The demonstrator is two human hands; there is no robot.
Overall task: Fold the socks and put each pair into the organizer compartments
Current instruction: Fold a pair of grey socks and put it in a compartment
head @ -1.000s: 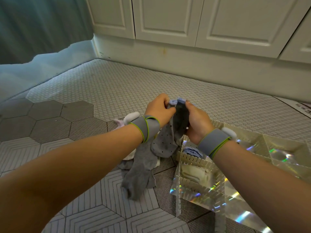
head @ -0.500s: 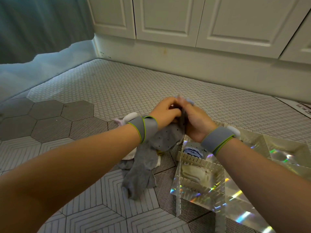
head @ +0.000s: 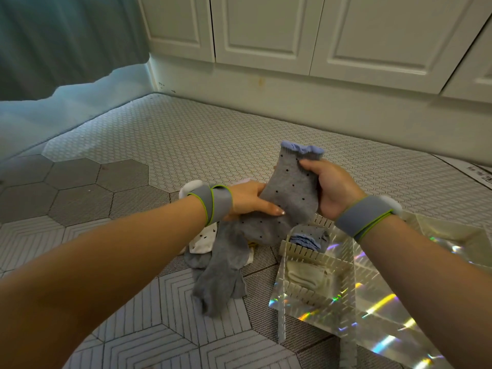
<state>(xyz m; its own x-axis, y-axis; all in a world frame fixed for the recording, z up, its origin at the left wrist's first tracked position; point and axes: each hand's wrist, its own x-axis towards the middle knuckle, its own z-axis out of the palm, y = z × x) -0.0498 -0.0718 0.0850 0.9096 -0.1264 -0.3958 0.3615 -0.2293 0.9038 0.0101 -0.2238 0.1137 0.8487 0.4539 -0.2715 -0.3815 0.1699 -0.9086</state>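
Grey dotted sock [head: 291,187] held above the sock pile [head: 221,272]: our right hand [head: 332,190] grips below its blue cuff, our left hand [head: 247,199] pinches the lower part.

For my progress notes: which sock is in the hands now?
The grey dotted sock with lilac cuff, held by left hand and right hand; the plain grey sock and white sock lie on the floor.

We see white cabinet doors [head: 266,30] along the back above a cream baseboard [head: 292,102], a teal curtain [head: 66,41] hanging at far left, a grey hexagon-patterned floor mat [head: 186,134] spreading below, and printed paper [head: 476,174] at the right edge.
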